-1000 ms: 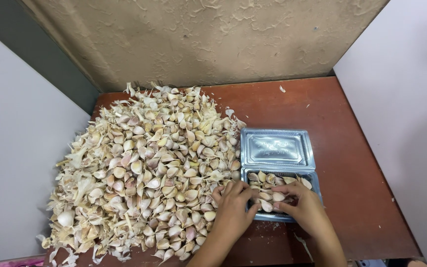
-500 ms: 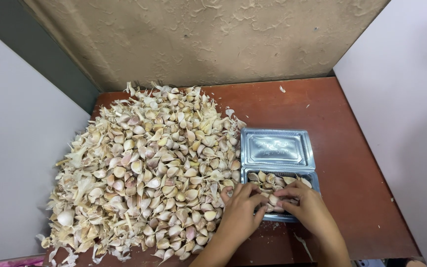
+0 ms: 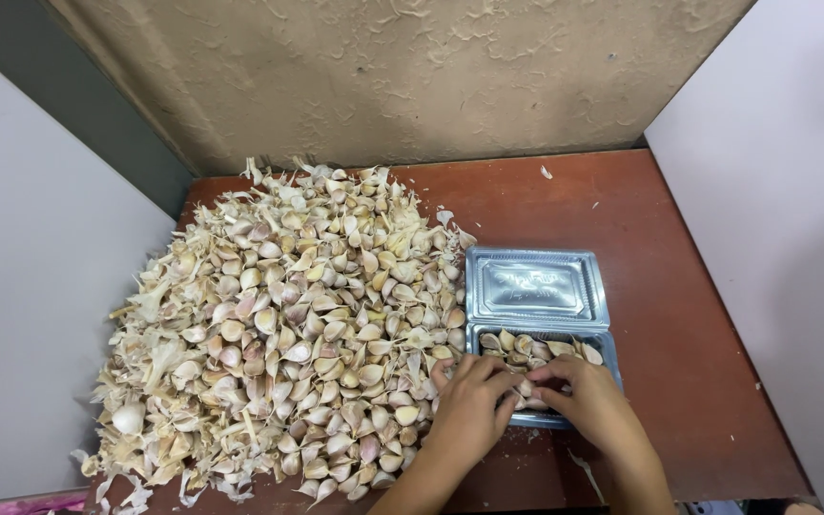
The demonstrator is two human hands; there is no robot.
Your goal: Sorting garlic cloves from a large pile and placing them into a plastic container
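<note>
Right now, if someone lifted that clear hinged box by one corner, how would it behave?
The box looks thin and clear, so it would probably flex. Its open lid would likely flop. The cloves lie loose inside and might slide or spill.

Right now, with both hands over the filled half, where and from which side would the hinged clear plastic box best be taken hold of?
Probably by the outer right edge of the clear plastic box, coming in from the right. That side faces bare table, while the garlic pile presses against its left edge. The left hand and right hand cover the near, filled half; the open lid lies flat behind.
</note>
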